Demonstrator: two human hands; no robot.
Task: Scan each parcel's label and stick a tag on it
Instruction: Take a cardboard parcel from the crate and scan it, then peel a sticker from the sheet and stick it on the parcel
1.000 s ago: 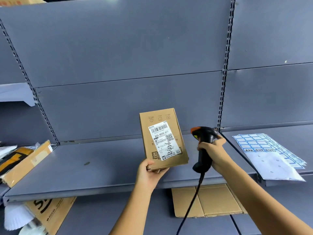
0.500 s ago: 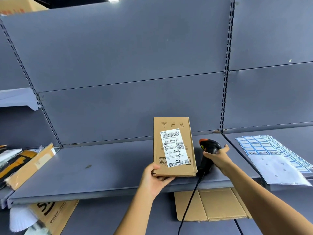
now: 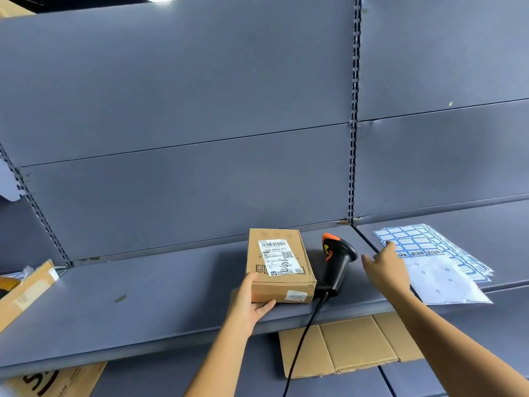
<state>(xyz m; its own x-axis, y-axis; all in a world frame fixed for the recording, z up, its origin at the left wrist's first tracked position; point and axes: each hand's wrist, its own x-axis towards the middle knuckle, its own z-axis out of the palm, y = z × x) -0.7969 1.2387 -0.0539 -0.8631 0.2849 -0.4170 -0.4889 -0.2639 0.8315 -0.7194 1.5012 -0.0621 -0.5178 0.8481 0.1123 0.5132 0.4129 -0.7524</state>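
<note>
Item: parcel [image 3: 282, 277], a brown cardboard box, lying label-up on the grey shelf [image 3: 157, 296] near its middle, long axis running near to far with the far end leaning slightly left. White shipping label [image 3: 277, 257] on the top face, barcode at the far end, black handwriting across the near part; a small sticker sits on the near side face. Left hand [image 3: 248, 303] holds the parcel's near-left corner, thumb on the top edge and fingers curled under the near edge (whether that end rests fully on the shelf cannot be told). Scanner [image 3: 337, 263], black with an orange tip, lies just right of the parcel, head far, handle near, its cable [image 3: 303, 339] dropping over the shelf's near edge. Right hand [image 3: 383, 269], holding nothing, fingers spread, is to the right of the scanner with a fingertip over the left edge of the tag sheets [image 3: 435, 253], blue-bordered, fanned on the right-hand shelf. Flattened cardboard [image 3: 352, 345] below.
</note>
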